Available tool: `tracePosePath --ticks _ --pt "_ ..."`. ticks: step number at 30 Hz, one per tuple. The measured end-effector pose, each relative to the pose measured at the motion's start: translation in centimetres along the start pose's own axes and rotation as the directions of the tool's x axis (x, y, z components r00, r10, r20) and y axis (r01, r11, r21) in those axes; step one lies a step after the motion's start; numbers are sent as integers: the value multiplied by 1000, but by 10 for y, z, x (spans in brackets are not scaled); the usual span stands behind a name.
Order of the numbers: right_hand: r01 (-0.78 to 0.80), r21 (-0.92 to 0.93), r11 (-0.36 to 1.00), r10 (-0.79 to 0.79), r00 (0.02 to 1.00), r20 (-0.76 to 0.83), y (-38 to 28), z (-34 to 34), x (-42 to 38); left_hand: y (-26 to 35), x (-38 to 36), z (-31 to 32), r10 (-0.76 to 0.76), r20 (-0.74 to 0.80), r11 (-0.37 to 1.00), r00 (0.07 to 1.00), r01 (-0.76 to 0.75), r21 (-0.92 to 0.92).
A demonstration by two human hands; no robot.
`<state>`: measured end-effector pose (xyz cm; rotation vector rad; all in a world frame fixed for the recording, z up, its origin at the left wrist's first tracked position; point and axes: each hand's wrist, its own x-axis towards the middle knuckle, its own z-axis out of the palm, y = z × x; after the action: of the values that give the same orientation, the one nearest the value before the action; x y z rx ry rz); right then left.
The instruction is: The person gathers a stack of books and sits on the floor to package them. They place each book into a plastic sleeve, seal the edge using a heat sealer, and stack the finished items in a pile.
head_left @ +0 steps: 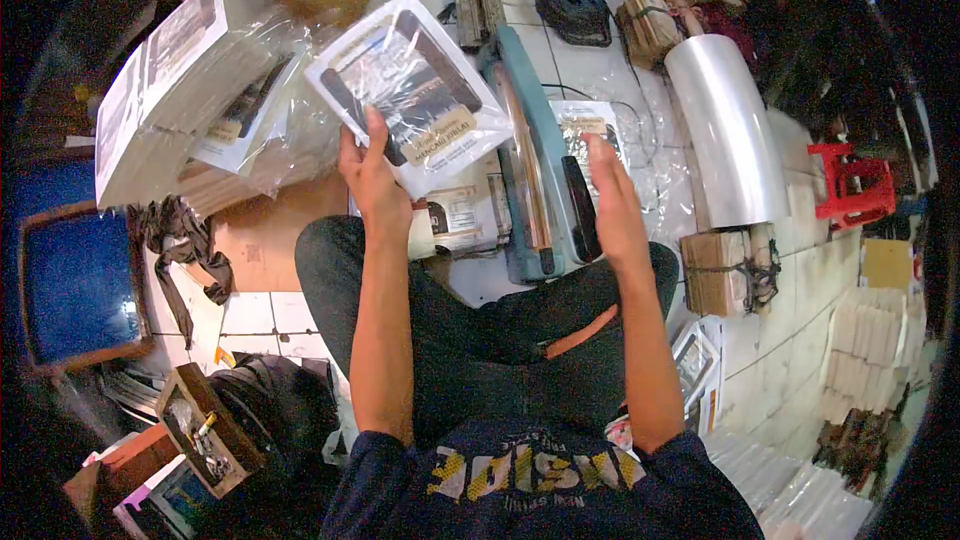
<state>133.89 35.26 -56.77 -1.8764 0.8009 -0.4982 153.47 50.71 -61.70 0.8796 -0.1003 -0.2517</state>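
Left hand point(375, 175): forearm extended forward, thumb on top of the plastic-wrapped book point(415, 90), closed on its near-left edge.
Wrapped book: held raised and tilted, left of the blue sealer point(540, 160).
Right hand point(615, 195): forearm forward, fingers pointing away from the body, loosely extended; open, nothing seen in its grasp. Beside the sealer's black handle point(579, 208); contact cannot be told.
Film roll point(725, 130): right of the right hand, well apart.
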Motion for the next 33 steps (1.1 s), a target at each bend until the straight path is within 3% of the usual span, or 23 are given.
tracePosePath --ticks 3,5,6,7,8,9,10,11,13,16,19,20,21,23,24,25,26,27,28,30,31,32,33 --pt "-25 85 996 19 998 64 35 -19 11 8 0 -4 43 -22 994 999 -45 -100" --pt "21 -65 998 -9 985 175 53 -19 6 9 1 -7 26 -63 992 998 -33 -122" --pt "-97 128 987 77 985 153 62 -13 7 8 1 -8 23 -70 991 997 -32 -129" --pt "-97 119 988 78 985 154 72 -5 7 7 2 -8 -16 -63 981 998 4 -195" --pt "268 -49 962 -263 960 92 77 8 5 6 2 -7 -58 -50 965 997 43 -257" --pt "577 -225 785 -573 815 88 73 17 0 5 1 -6 -67 -46 965 997 53 -257" --pt "410 -300 861 -397 912 108 68 17 -4 5 1 -5 -89 -29 963 996 79 -258" --pt "408 -300 862 -397 912 101 79 17 -2 6 1 -4 -106 -12 961 994 99 -257" --pt "443 -177 879 -457 889 -46 109 18 12 7 -1 0 -100 -33 968 994 90 -236" --pt "593 -142 793 -601 799 -23 116 3 23 -4 1 -9 -104 -68 981 992 91 -173" --pt "446 -517 731 -590 793 -151 95 -29 28 -6 -1 -6 -152 -6 973 988 149 -177" --pt "330 -474 816 -508 802 -316 94 -40 32 -4 -1 -6 -143 37 975 989 147 -168" --pt "312 -483 818 -505 792 -343 98 -53 35 -2 -2 -5 -129 80 977 988 140 -158" --pt "102 -433 896 -343 778 -527 108 -87 36 4 -9 -2 -36 159 999 987 32 25" --pt "-66 -413 908 -162 855 -493 111 -103 35 9 -13 4 -32 162 999 986 37 -24" --pt "-80 -402 912 -157 838 -523 118 -110 30 14 -16 10 -32 167 996 985 45 -72" --pt "-75 -514 854 -270 781 -564 122 -114 21 21 -18 13 -43 201 996 979 57 -66" --pt "-88 -620 780 -381 718 -582 116 -116 11 30 -20 17 19 264 998 964 -33 49" --pt "-57 -583 810 -342 763 -549 109 -125 -2 39 -25 21 69 334 979 940 -128 158" --pt "149 -479 865 -447 662 -601 50 -131 -31 72 -50 49 84 413 782 907 -317 537" --pt "227 -502 835 -518 633 -575 17 -133 -51 91 -73 79 7 449 747 894 -303 592" --pt "291 -530 797 -584 598 -550 -15 -138 -71 92 -95 94 97 466 640 879 -414 647" --pt "366 -647 669 -714 557 -424 -40 -147 -92 100 -113 113 -10 555 537 832 -464 705"
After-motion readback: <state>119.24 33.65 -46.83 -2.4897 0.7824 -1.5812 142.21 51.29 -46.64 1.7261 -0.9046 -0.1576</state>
